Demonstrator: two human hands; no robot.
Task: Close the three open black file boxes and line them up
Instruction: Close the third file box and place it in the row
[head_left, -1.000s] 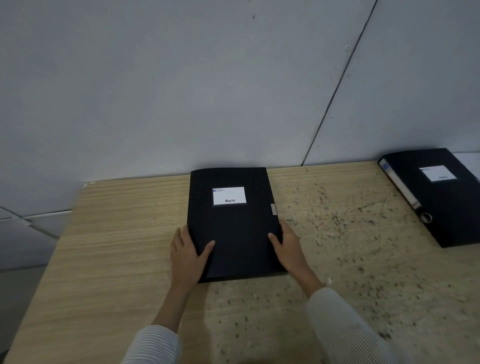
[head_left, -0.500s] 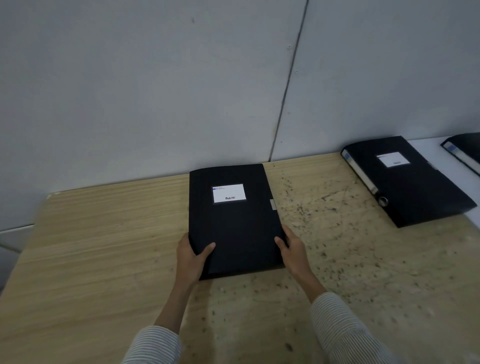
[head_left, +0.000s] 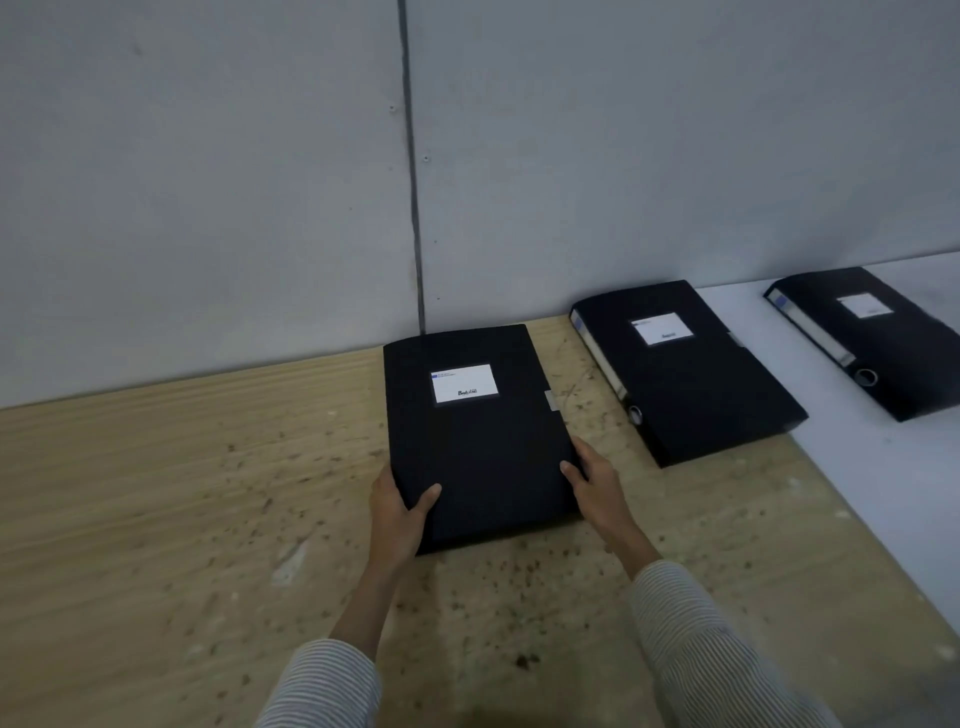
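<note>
Three black file boxes lie flat and closed, each with a white label on top. The nearest box (head_left: 483, 441) sits on the wooden table, its far end against the wall. My left hand (head_left: 400, 514) grips its near left corner, thumb on the lid. My right hand (head_left: 592, 483) holds its right edge near the front. A second box (head_left: 691, 374) lies to the right, angled, its spine with a ring hole facing left. The third box (head_left: 872, 338) lies farther right on a white surface.
The speckled wooden table (head_left: 208, 519) stretches left and toward me. A white surface (head_left: 883, 493) adjoins it on the right. A grey panelled wall (head_left: 260, 182) with a vertical seam stands right behind the boxes.
The view has swung to the right, bringing the second and third boxes fully into sight. Both hands keep their hold on the nearest box, which now lies closer to the second box.
</note>
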